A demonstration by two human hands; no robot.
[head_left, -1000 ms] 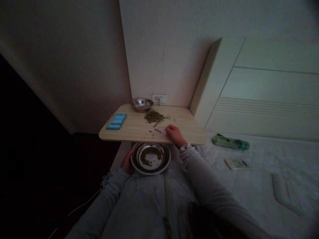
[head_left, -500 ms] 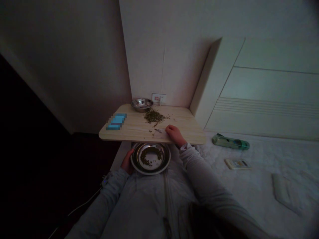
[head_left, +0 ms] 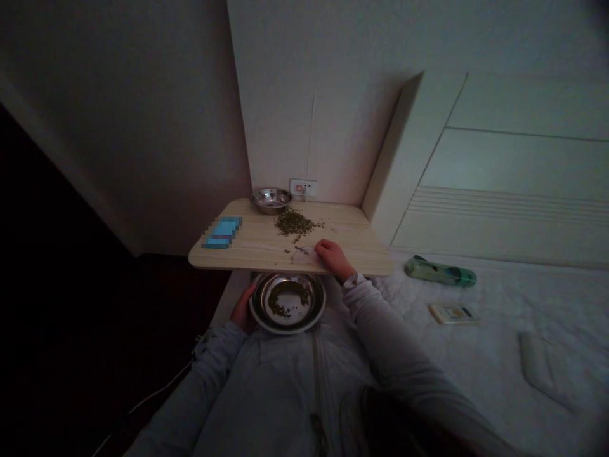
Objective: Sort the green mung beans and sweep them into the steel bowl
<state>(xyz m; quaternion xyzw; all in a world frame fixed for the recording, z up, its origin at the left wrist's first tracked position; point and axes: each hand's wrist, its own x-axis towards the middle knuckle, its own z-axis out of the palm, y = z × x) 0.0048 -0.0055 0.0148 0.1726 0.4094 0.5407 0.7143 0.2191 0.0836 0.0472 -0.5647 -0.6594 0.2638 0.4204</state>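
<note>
My left hand (head_left: 242, 310) is closed on the left rim of a shiny metal bowl (head_left: 288, 329), held just below the table's front edge. Small green-brown grains (head_left: 290, 291), like dried beans, lie in a ring on the bowl's bottom. Over the front part of the wooden tabletop (head_left: 247, 244), my right hand (head_left: 333, 256) pinches a thin, see-through sheet (head_left: 304, 256), its exact kind unclear. A few loose grains lie by the sheet's far edge. Behind them spreads a larger pile of the same grains (head_left: 295, 223).
Another metal bowl (head_left: 271, 200) stands at the table's back, near a wall socket (head_left: 303, 187). A blurred blue item (head_left: 222, 232) lies on the left. On the bed to the right are a green bottle-like item (head_left: 440, 271), a phone (head_left: 454, 313) and a pale flat object (head_left: 545, 368).
The clear sheet in my right hand has shifted slightly left and lies a bit flatter near the table's front edge. My left hand and the bowl stay where they were.
</note>
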